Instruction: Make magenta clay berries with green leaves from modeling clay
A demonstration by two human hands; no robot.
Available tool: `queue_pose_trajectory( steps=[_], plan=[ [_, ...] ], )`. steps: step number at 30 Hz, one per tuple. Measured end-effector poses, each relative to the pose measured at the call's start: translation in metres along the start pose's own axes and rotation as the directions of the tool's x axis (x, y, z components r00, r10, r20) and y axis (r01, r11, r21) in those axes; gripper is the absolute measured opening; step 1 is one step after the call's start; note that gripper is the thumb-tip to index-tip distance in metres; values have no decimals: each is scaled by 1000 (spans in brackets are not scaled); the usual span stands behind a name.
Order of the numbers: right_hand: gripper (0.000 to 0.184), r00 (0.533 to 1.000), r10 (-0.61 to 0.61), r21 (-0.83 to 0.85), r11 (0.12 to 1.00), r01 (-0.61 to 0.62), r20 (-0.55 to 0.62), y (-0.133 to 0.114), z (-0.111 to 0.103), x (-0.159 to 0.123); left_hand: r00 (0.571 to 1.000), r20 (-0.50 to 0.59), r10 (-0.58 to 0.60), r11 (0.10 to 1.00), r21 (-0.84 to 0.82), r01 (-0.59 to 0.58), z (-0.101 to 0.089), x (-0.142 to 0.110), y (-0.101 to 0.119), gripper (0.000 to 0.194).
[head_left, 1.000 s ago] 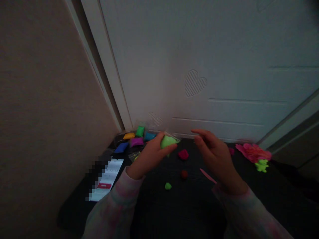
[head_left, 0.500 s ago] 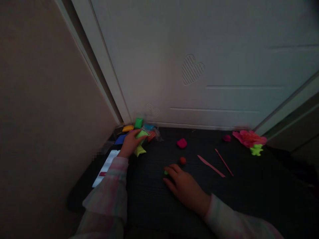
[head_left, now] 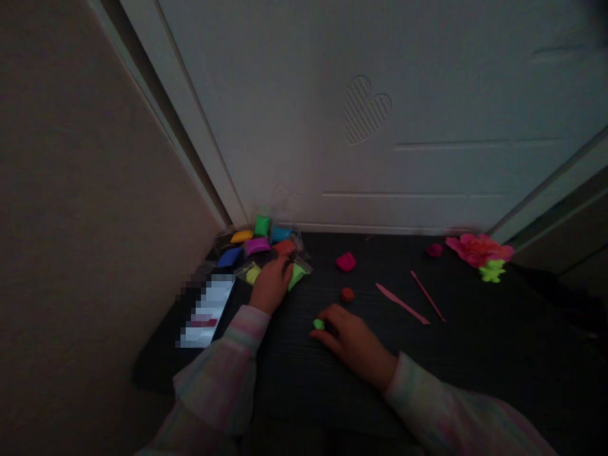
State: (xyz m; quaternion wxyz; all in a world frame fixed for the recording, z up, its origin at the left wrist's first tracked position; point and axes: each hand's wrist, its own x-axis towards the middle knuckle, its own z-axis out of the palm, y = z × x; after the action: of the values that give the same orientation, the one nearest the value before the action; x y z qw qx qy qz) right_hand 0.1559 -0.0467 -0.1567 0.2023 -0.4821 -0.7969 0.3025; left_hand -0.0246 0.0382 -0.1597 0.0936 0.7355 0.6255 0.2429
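Observation:
My left hand is closed at the near edge of a pile of small clay packets, its thumb and fingers against a light green clay packet. Part of that packet is hidden behind the fingers. Just left of the hand lies a yellow clay packet. Near the middle of the dark table, my right hand pinches a small lump of light green clay between thumb and fingertips. A red-orange clay ball lies just beyond it, and farther back sits a magenta clay piece.
Blue, purple, orange and green packets lie at the back left. A lit phone is beside my left forearm. To the right are a pink plastic knife, a thin pink stick and a pink flower.
My left hand has moved right, and the light green packet has shifted right with it, uncovering the purple packet. My right hand stays put; more of its green lump shows.

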Motion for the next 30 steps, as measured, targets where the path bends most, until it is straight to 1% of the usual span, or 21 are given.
queue_pose_trajectory(
  steps=[3, 5, 7, 8, 10, 12, 14, 17, 19, 20, 21, 22, 23, 24, 25, 26, 27, 28, 29, 30],
  plan=[
    [19, 1000, 25, 123, 992, -24, -9, 2, 1, 1, 998, -33, 55, 996, 65, -53, -5, -1, -3, 32],
    [15, 1000, 12, 158, 987, -12, 0, 4, 1, 2, 991, -9, 135, 988, 80, -134, -5, -3, -1, 32],
    [14, 1000, -6, 190, 982, 7, -3, 4, 1, 2, 975, 38, 218, 973, 71, -220, -2, -6, 1, 32],
    [16, 1000, -15, 201, 980, 15, -5, 4, 1, 2, 968, 56, 246, 966, 63, -249, -1, -7, 2, 31],
    [21, 1000, -25, 217, 976, 26, -10, 3, -1, 2, 962, 57, 266, 962, 45, -269, 2, -7, 1, 29],
    [24, 999, -33, 242, 970, 36, -17, 1, -4, 1, 967, 20, 255, 967, 20, -255, 3, -6, -3, 29],
    [26, 999, -38, 278, 960, 44, -27, -1, -7, -1, 973, -40, 227, 973, -21, -228, 0, -5, -6, 29],
    [25, 999, -9, 308, 951, 24, -52, -2, -11, -2, 976, -154, 154, 977, -123, -173, -6, -7, 0, 28],
    [22, 995, 40, 302, 953, -11, -90, -2, -14, -3, 971, -223, 83, 965, -224, -134, -8, -15, 16, 28],
    [19, 990, 50, 289, 957, -11, -129, -2, -15, -3, 969, -243, 44, 951, -287, -115, -7, -20, 27, 29],
    [17, 982, 36, 263, 965, 14, -184, -2, -15, -3, 969, -249, 1, 930, -355, -92, -5, -26, 41, 32],
    [15, 970, -10, 219, 973, 65, -242, -2, -15, -3, 977, -206, -61, 879, -474, -45, -3, -33, 55, 37],
    [14, 953, -78, 154, 980, 128, -292, -3, -14, -3, 974, -26, -224, 603, -789, 117, 0, -39, 69, 39],
    [16, 934, -151, 74, 980, 184, -323, -4, -12, -4, 933, 240, -268, 254, -916, 309, 2, -45, 82, 41],
    [21, 921, -212, -5, 975, 222, -326, -5, -10, -4, 864, 445, -234, -41, -893, 449, 4, -49, 93, 41],
    [28, 918, -250, -74, 968, 239, -306, -7, -8, -5, 795, 573, -201, -260, -813, 521, 4, -52, 101, 40],
    [34, 923, -268, -129, 962, 241, -275, -8, -5, -7, 737, 648, -195, -415, -735, 536, 4, -54, 107, 37],
    [39, 929, -279, -167, 955, 243, -244, -9, -3, -10, 699, 684, -209, -518, -684, 514, 2, -55, 110, 34],
    [44, 930, -292, -190, 949, 253, -223, -11, -1, -12, 682, 691, -238, -576, -666, 474, 1, -56, 111, 30],
    [49, 924, -311, -197, 943, 269, -224, -12, 0, -15, 686, 675, -272, -598, -677, 429, -2, -57, 112, 25]
  ],
)
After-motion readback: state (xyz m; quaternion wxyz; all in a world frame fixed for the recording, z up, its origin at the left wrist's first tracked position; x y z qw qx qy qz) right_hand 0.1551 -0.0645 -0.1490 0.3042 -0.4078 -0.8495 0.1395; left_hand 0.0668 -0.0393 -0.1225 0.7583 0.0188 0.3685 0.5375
